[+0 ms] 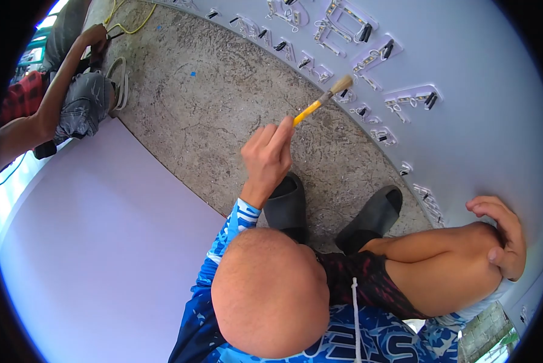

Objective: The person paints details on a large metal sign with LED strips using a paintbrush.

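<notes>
My left hand point(268, 154) is closed around the yellow handle of a paintbrush point(311, 112). Its bristles point up and to the right, overlapping the edge of a large pale panel point(465, 157) in this view. Recessed letter shapes on that panel hold LED strips point(344, 27) with white wires and small black pieces. At the right, my right hand point(504, 233) rests over my bent right knee point(480, 248), its fingers apart and holding nothing. My left knee point(271, 290) is raised below the brush hand.
Another person point(48, 115) crouches at the upper left, a hand point(94, 37) near a thin dark item. A large smooth whitish sheet point(102, 242) spreads across the left. Rough concrete floor point(211, 91) runs between, with a yellow cord point(129, 30) and my dark slides point(371, 218).
</notes>
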Tool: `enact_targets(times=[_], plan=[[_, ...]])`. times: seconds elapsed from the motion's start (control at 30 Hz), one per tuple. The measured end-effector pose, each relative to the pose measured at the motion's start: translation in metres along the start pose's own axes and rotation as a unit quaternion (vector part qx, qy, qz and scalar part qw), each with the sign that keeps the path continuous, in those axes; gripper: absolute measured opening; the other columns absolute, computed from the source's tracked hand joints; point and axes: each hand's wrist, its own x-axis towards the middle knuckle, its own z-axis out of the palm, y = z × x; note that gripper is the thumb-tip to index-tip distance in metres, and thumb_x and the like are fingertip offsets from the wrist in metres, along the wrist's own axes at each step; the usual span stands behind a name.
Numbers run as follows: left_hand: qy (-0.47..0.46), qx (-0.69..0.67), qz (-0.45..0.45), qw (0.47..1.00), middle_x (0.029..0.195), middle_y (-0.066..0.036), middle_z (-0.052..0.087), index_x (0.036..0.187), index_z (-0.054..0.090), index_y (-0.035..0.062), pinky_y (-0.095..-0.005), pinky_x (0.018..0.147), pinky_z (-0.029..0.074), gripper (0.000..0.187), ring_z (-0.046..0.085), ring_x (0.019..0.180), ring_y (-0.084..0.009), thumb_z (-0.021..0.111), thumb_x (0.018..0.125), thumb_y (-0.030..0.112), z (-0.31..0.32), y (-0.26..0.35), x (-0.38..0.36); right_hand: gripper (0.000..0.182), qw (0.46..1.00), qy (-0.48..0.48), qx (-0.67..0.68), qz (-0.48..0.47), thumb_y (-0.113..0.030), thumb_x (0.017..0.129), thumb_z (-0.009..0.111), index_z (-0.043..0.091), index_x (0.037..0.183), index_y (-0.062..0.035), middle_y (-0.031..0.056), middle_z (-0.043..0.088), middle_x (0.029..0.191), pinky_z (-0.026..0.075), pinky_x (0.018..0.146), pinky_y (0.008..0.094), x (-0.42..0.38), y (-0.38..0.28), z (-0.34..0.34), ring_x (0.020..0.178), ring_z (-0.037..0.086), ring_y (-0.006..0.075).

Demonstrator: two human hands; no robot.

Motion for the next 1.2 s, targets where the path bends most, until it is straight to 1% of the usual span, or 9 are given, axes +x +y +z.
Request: enact_targets(times=[0.23, 0.47, 0.63, 0.7, 0.8, 0.87, 1.0, 1.13, 1.2], plan=[[0.049, 0.002, -0.037, 0.998, 0.063, -0.010, 0.049, 0.103, 0.065, 0.0069, -0.0339, 0.048, 0.039, 0.023, 0.050, 0.051, -0.0232, 0.064, 0.082, -0.001, -0.003, 0.003, 0.002, 0.072, 1.000, -0.010, 0.009, -0.004, -0.049, 0.078, 0.060, 0.054, 0.117, 0.0119, 0.0264, 0.055, 0.116, 0.038, 0.095, 0.0361, -0.001, 0.001, -0.001, 0.109, 0.053, 0.0310], [0.010, 0.022, 0.007, 1.000, 0.062, -0.009, 0.049, 0.104, 0.065, 0.0071, -0.0345, 0.048, 0.039, 0.023, 0.050, 0.051, -0.0236, 0.065, 0.082, 0.000, -0.009, 0.022, 0.000, 0.072, 1.000, -0.003, 0.010, -0.017, -0.049, 0.079, 0.060, 0.053, 0.116, 0.0125, 0.0265, 0.055, 0.114, 0.038, 0.097, 0.0364, -0.001, 0.003, 0.000, 0.109, 0.053, 0.0317], [-0.065, 0.082, -0.090, 0.990, 0.071, -0.010, 0.060, 0.104, 0.065, 0.0069, -0.0346, 0.051, 0.043, 0.022, 0.059, 0.058, -0.0258, 0.065, 0.082, 0.001, -0.003, 0.003, -0.003, 0.064, 0.999, 0.015, 0.004, -0.045, -0.045, 0.080, 0.061, 0.056, 0.115, 0.0091, 0.0269, 0.057, 0.115, 0.045, 0.090, 0.0384, -0.001, 0.003, 0.002, 0.103, 0.059, 0.0342], [-0.005, 0.031, -0.063, 0.998, 0.073, -0.012, 0.062, 0.104, 0.065, 0.0061, -0.0351, 0.052, 0.044, 0.021, 0.060, 0.059, -0.0269, 0.065, 0.083, 0.003, -0.010, 0.004, 0.000, 0.061, 0.998, 0.029, 0.008, -0.060, -0.043, 0.081, 0.060, 0.058, 0.113, 0.0085, 0.0273, 0.057, 0.114, 0.046, 0.088, 0.0391, -0.003, 0.007, 0.006, 0.101, 0.060, 0.0338], [0.065, -0.024, -0.041, 0.997, 0.075, -0.013, 0.064, 0.104, 0.066, 0.0047, -0.0358, 0.054, 0.046, 0.020, 0.061, 0.060, -0.0281, 0.064, 0.084, 0.005, -0.014, 0.010, 0.003, 0.044, 0.995, 0.062, 0.018, -0.080, -0.035, 0.082, 0.056, 0.067, 0.093, 0.0065, 0.0272, 0.062, 0.107, 0.048, 0.083, 0.0394, -0.006, 0.012, 0.007, 0.093, 0.061, 0.0327], [0.095, -0.023, -0.039, 0.994, 0.074, -0.014, 0.063, 0.104, 0.066, 0.0041, -0.0360, 0.054, 0.046, 0.019, 0.060, 0.059, -0.0282, 0.064, 0.085, 0.005, -0.012, 0.010, 0.009, 0.036, 0.985, -0.001, 0.023, -0.169, -0.027, 0.079, 0.051, 0.069, 0.069, 0.0025, 0.0232, 0.068, 0.089, 0.051, 0.076, 0.0391, 0.005, 0.003, 0.003, 0.084, 0.062, 0.0321], [0.034, -0.003, -0.085, 0.996, 0.073, -0.013, 0.063, 0.104, 0.065, 0.0044, -0.0355, 0.053, 0.046, 0.019, 0.060, 0.058, -0.0279, 0.064, 0.085, 0.006, -0.007, 0.003, 0.010, 0.033, 0.969, -0.015, 0.011, -0.246, -0.023, 0.073, 0.049, 0.069, 0.060, -0.0002, 0.0171, 0.070, 0.074, 0.053, 0.072, 0.0386, -0.002, 0.014, -0.005, 0.081, 0.063, 0.0332], [-0.042, -0.035, -0.017, 0.998, 0.067, -0.009, 0.059, 0.104, 0.063, 0.0078, -0.0393, 0.050, 0.043, 0.020, 0.059, 0.057, -0.0280, 0.065, 0.084, 0.011, -0.016, 0.002, 0.002, 0.030, 0.967, -0.002, 0.034, -0.253, -0.016, 0.065, 0.047, 0.073, 0.066, -0.0009, 0.0124, 0.072, 0.073, 0.053, 0.070, 0.0376, -0.001, 0.008, -0.001, 0.081, 0.063, 0.0329], [-0.005, -0.047, -0.035, 0.998, 0.069, -0.009, 0.060, 0.104, 0.063, 0.0084, -0.0389, 0.051, 0.044, 0.020, 0.059, 0.058, -0.0279, 0.064, 0.084, 0.011, -0.019, 0.002, 0.002, 0.031, 0.977, 0.013, 0.023, -0.213, -0.012, 0.060, 0.045, 0.073, 0.066, -0.0011, 0.0114, 0.071, 0.071, 0.053, 0.070, 0.0370, -0.001, 0.004, 0.000, 0.082, 0.064, 0.0317]])
